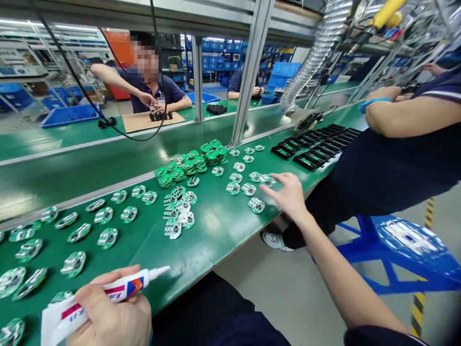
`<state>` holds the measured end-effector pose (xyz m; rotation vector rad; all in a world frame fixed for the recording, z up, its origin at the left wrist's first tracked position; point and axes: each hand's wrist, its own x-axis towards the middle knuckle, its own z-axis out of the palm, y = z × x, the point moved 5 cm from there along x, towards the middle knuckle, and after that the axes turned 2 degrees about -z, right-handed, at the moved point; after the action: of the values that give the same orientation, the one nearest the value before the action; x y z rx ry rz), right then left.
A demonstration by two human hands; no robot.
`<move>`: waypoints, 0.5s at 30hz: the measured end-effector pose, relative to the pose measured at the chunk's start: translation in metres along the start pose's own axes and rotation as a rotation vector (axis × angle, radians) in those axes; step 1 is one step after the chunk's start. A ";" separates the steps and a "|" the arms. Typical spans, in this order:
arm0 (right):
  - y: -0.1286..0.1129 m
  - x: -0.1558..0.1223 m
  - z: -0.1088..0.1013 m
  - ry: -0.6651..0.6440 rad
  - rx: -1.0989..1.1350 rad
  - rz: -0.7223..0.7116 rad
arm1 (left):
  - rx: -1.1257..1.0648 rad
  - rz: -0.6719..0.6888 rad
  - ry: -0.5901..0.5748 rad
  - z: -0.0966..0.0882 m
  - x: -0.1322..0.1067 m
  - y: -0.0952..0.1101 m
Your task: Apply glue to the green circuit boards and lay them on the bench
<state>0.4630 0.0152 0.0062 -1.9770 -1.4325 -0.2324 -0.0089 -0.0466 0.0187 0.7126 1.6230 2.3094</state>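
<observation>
My left hand [111, 312] is wrapped round a white glue tube [122, 288] with red and blue print, its narrow nozzle pointing right above the bench. Out over the bench, my right hand [288, 194] has thumb and forefinger at the edges of a small round circuit board [267, 180], which is slightly blurred. Close by lie several similar boards, among them one board [256, 205] near the bench's front edge. Left of these is an overlapping cluster of boards [180, 209]. More single boards [108, 238] are spread across the left side, some tilted.
Stacks of green boards [194, 163] stand at the bench's back. Black frames [317, 146] lie at the right, beside a co-worker [403, 134]. A metal post [250, 72] and a flexible duct [309, 62] rise there. Another person [144, 81] works across the bench. A blue stool [396, 250] stands below.
</observation>
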 end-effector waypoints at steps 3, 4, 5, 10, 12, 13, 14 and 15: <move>0.056 0.023 0.010 -0.016 -0.057 0.187 | -0.031 -0.051 -0.012 -0.004 0.004 -0.007; 0.067 0.027 0.014 -0.019 -0.064 0.221 | -0.035 -0.066 -0.023 -0.005 0.004 -0.009; 0.076 0.029 0.018 -0.021 -0.072 0.253 | -0.040 -0.078 -0.037 -0.006 0.003 -0.010; 0.075 0.031 0.022 0.047 -0.112 0.304 | -0.059 -0.074 -0.085 -0.007 -0.002 -0.012; 0.045 0.033 0.018 0.142 -0.127 0.180 | -0.056 -0.077 -0.097 -0.006 -0.005 -0.013; 0.023 0.034 0.016 0.196 -0.124 0.086 | -0.055 -0.084 -0.104 -0.004 -0.006 -0.014; -0.003 0.034 0.014 0.235 -0.112 -0.017 | -0.058 -0.088 -0.101 -0.003 -0.007 -0.014; -0.031 0.033 0.015 0.251 -0.077 -0.101 | -0.056 -0.089 -0.092 -0.004 -0.008 -0.014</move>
<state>0.4441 0.0552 0.0250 -1.8620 -1.3777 -0.5680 -0.0055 -0.0477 0.0024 0.7084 1.5129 2.2174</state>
